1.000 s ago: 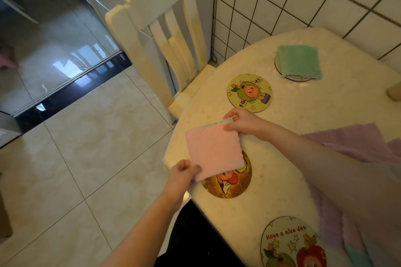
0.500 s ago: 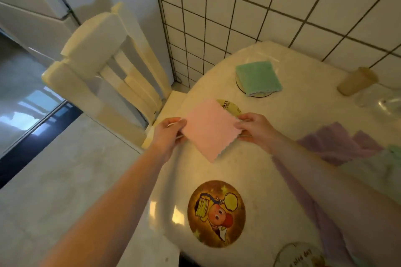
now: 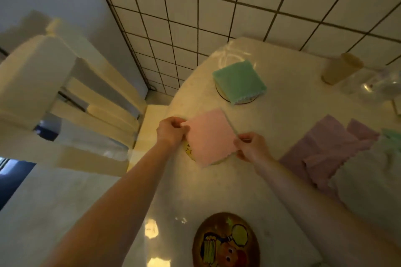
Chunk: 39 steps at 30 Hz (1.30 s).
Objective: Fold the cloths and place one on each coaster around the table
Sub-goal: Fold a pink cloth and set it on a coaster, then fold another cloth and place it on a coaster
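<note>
Over the yellow coaster [image 3: 189,151], we pinch the pink cloth [image 3: 210,137] with both hands (left hand [image 3: 171,132], right hand [image 3: 251,147]); uneven release could unfold it.

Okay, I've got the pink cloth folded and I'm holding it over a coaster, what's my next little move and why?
Probably lower the pink cloth onto the coaster beneath it and let go. Both hands, left and right, pinch opposite corners of it, it looks fully folded, and the green cloth already sits on its own coaster.
</note>
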Available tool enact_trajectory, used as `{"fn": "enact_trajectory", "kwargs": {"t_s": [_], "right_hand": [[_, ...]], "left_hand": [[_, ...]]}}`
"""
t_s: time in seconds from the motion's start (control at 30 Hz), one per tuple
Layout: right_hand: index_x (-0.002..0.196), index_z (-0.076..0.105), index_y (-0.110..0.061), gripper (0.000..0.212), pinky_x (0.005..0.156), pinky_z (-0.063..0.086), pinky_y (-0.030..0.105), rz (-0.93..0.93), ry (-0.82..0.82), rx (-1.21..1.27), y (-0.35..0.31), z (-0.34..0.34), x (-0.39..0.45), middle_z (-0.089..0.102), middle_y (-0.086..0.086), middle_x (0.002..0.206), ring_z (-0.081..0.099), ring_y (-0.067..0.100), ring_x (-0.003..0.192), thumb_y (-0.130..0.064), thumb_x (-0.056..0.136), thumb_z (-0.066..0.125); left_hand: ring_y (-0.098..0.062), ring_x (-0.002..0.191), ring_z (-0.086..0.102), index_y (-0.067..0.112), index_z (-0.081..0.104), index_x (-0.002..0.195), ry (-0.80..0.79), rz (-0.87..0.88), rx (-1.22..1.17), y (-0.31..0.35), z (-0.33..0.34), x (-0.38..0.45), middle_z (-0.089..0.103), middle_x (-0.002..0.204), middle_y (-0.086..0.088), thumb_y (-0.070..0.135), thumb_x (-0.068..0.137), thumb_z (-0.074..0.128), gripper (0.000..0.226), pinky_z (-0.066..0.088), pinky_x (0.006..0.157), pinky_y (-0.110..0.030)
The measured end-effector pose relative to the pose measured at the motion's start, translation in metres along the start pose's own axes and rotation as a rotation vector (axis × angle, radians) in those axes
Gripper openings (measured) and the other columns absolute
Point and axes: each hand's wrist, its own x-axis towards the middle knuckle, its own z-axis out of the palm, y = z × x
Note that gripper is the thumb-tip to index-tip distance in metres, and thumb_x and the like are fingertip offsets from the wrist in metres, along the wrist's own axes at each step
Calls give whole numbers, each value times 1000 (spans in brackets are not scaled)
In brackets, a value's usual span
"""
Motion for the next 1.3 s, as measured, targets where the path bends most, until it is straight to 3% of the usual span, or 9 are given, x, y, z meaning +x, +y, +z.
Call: {"fn": "enact_trajectory", "kwargs": {"t_s": [0.17, 0.33, 0.5, 0.6, 0.73, 0.9, 1.1, 1.23, 1.3], "right_hand": [[90, 60, -12, 12, 56, 56, 33, -36, 35, -78, 11, 1, 2, 66, 10, 87, 60, 17, 56, -16, 83, 69], [76, 54, -22, 17, 73, 56, 46, -137, 40, -213, 15, -4, -1, 68, 4, 72, 65, 23, 60, -16, 81, 70], [92, 62, -16, 17, 82, 55, 45, -182, 49, -333, 27, -29, -9, 71, 7, 90, 68, 27, 83, -7, 78, 61], [89, 60, -19, 18, 80, 55, 41, -253, 11, -378, 32, -50, -22, 68, 4, 89, 66, 25, 80, -4, 80, 60], [95, 64, -10, 14, 73, 46, 24, -399, -6, -495, 46, -86, -44, 65, 2, 87, 61, 17, 77, -4, 82, 62], [94, 61, -14, 7, 75, 49, 31, -509, -50, -635, 80, -147, -72, 68, 3, 93, 63, 20, 85, -15, 87, 62], [101, 55, -21, 11, 71, 51, 29, -561, -51, -816, 139, -260, -106, 57, -7, 98, 58, 12, 84, -25, 93, 49], [97, 57, -20, 10, 71, 45, 33, -596, -17, -915, 196, -343, -115, 58, -3, 100, 57, 19, 93, -25, 88, 55], [89, 59, -19, 10, 65, 47, 33, -598, 42, -965, 218, -375, -122, 60, -1, 93, 58, 20, 89, -26, 83, 63]], "left_hand": [[-19, 87, 63, 22, 69, 95, 20, 29, 93, -8, 3, 0, 66, 93, 0, 15, 78, 74, 18, 54, 85, -34], [-14, 79, 56, 15, 64, 104, 108, 192, 239, -9, 3, -12, 58, 104, -4, 14, 80, 72, 25, 47, 77, -27], [-12, 89, 49, 14, 61, 114, 161, 261, 241, -9, 3, -24, 47, 117, -1, 8, 82, 65, 33, 38, 80, -23], [-20, 106, 49, 14, 62, 112, 170, 344, 286, -9, 8, -41, 50, 115, -1, 9, 82, 62, 31, 39, 89, -27], [-23, 106, 51, 17, 65, 113, 41, 500, 381, -17, 30, -74, 53, 113, -1, 8, 82, 60, 33, 44, 91, -29], [-25, 107, 49, 13, 64, 112, -45, 668, 544, -25, 86, -138, 57, 112, -6, 8, 85, 61, 28, 43, 90, -32], [-22, 106, 51, 15, 63, 110, -197, 774, 643, -38, 183, -228, 60, 110, -3, 9, 86, 56, 26, 36, 89, -22], [-21, 95, 56, 17, 66, 96, -330, 790, 676, -38, 260, -282, 63, 101, 0, 13, 84, 53, 18, 46, 86, -27], [-17, 98, 55, 18, 66, 99, -402, 823, 693, -35, 294, -305, 60, 106, 1, 17, 83, 55, 20, 44, 83, -24]]}}
